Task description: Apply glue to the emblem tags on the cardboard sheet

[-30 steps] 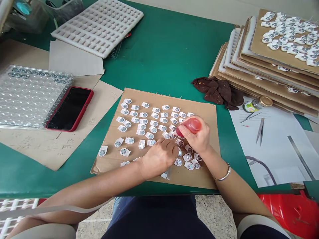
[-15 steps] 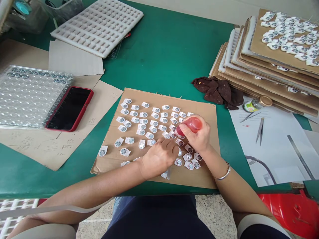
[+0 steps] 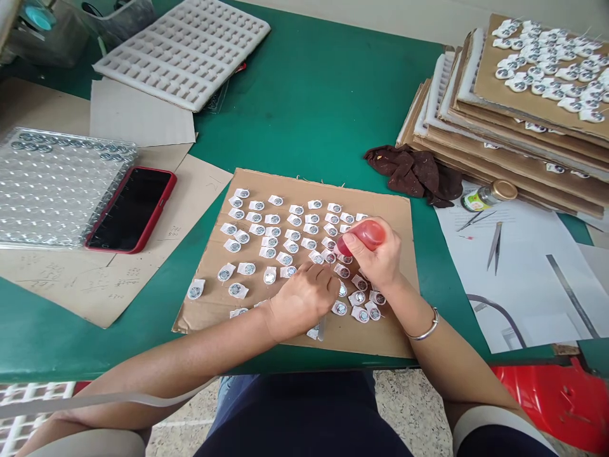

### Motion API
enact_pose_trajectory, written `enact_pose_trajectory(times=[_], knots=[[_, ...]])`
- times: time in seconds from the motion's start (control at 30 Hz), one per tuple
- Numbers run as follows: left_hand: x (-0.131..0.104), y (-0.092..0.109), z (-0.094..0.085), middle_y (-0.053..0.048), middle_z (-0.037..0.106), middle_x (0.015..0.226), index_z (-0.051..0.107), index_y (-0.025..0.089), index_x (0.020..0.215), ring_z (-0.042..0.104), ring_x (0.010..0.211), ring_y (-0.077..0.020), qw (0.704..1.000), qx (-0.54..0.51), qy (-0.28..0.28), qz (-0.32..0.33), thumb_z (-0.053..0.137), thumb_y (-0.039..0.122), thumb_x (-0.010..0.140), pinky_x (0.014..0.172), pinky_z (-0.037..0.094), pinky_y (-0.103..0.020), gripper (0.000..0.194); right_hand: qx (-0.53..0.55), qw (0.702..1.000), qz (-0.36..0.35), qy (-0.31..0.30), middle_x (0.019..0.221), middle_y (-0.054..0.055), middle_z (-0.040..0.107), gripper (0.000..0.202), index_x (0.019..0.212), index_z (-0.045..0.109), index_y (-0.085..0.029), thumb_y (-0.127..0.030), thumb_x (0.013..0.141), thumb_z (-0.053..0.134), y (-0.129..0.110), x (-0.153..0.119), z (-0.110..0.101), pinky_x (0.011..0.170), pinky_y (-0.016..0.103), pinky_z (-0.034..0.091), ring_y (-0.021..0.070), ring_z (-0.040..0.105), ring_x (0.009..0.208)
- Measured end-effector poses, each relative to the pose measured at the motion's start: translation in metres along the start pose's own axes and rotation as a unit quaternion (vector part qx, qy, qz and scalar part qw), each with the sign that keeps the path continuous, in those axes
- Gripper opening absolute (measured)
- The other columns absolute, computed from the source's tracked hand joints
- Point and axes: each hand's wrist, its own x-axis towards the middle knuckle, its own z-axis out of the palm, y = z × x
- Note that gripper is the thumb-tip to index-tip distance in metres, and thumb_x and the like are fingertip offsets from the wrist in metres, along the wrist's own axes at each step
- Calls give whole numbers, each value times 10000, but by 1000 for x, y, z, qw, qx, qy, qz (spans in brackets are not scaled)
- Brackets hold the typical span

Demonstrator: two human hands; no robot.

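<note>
My right hand (image 3: 386, 257) is wrapped round a soft red squeeze bottle (image 3: 365, 235), its narrow tip pointing down and left over a sheet of cardboard (image 3: 280, 181). Close beside it, my left hand (image 3: 304, 299) is closed with the fingers curled down near the bottle's tip. What those fingers hold, if anything, is hidden by the hand. Small round silvery discs with white tabs, such as one disc (image 3: 195, 289) at the left, lie in loose rows on the cardboard around both hands. A thin translucent strip (image 3: 322, 329) shows just below my left hand.
Left lie a red-cased phone (image 3: 132, 209), a clear plastic tray (image 3: 52, 190) and a white foam tray (image 3: 185, 54). Right are a brown cloth (image 3: 413, 174), a small jar (image 3: 490, 195), tweezers (image 3: 495, 247), a metal strip (image 3: 572, 295) and stacked cardboard layers (image 3: 504, 152) bearing similar discs.
The whole view has shifted very slightly. Both hands and the red bottle stay in nearly the same place over the cardboard.
</note>
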Motion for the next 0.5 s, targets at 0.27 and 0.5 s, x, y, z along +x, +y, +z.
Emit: enact_pose_trajectory(times=[0.27, 0.5], knots=[[1, -1, -2, -79, 561, 731, 515, 118, 748, 528, 690, -190, 1000, -14, -9, 0, 396, 4, 792, 606, 451, -326, 171, -9, 1000, 6, 2, 693, 22, 650, 257, 757, 571, -209, -445, 722, 666, 3, 0, -2, 602, 326, 506, 168, 605, 639], [3, -5, -11, -71, 553, 708, 532, 108, 743, 488, 630, -159, 999, -45, -14, -17, 385, -13, 763, 582, 425, -306, 191, -25, 1000, 9, 2, 706, 24, 651, 303, 764, 570, -208, -493, 709, 657, 4, -1, -5, 609, 332, 506, 172, 607, 649]])
